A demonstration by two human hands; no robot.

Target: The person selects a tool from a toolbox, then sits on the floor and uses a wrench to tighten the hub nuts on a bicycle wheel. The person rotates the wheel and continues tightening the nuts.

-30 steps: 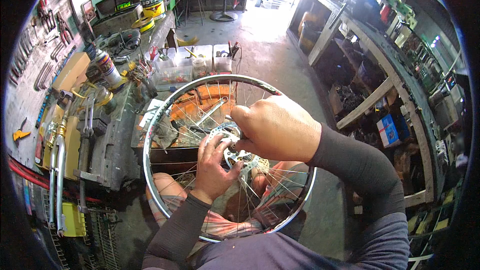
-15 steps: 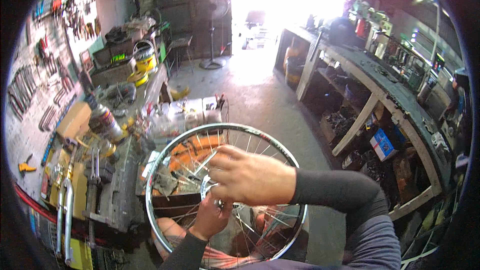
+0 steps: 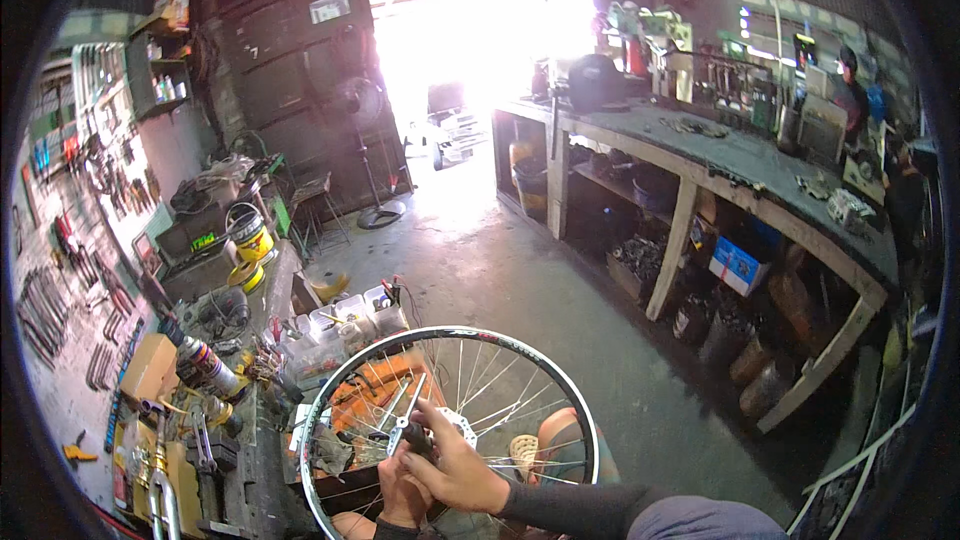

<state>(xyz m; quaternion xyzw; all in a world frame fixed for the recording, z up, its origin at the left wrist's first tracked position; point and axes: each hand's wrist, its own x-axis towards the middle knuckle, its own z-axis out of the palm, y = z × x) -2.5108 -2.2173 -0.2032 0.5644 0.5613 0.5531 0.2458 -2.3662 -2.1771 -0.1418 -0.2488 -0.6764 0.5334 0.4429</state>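
Observation:
A spoked bicycle wheel with a black-and-silver rim lies across my lap. At its hub, my left hand is closed with its fingers bunched just below the centre. My right hand reaches in from the right, thumb and fingers closed around a short black cylindrical part at the hub. A thin straight metal rod sticks up beside the right fingertips; its lower end is hidden. Part of the silver hub flange shows behind the right hand. What exactly the left fingers grip is mostly covered.
Beyond the wheel sits an orange tool case with loose tools. Clear plastic bins stand behind it. A cluttered bench runs along the left, and a long workbench along the right. A standing fan is near the bright doorway.
The view has tilted up, so the wheel sits lower. My right hand, earlier spread over the hub and hiding it, has dropped and turned, uncovering the black part.

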